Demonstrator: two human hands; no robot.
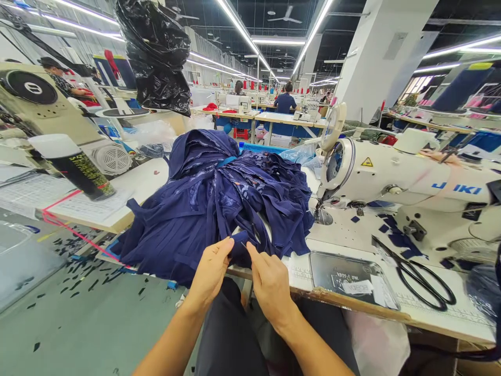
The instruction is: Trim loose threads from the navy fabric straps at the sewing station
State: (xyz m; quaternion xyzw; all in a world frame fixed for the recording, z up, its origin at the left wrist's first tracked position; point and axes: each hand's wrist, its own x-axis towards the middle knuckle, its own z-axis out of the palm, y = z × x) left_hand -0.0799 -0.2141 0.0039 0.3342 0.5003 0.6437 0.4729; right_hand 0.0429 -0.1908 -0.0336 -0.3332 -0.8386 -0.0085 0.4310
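A large pile of navy blue garments (183, 209) is heaped over the table's front edge, tied near its top with a teal strip (227, 161). At the front of the pile, my left hand (211, 269) pinches a navy fabric strap (238, 244) between thumb and fingers. My right hand (270, 279) is closed at the strap's other side, its index finger pressed against the fabric. Whether the strap is joined to the pile is hidden by the folds.
To the right stands a white sewing machine (376, 167), with black scissors (420, 279) and a metal plate (352, 279) before it. Navy scraps (399, 237) lie by the machine. A black-and-white canister (74, 164) and papers (97, 203) are on the left. A person (285, 100) sits farther back.
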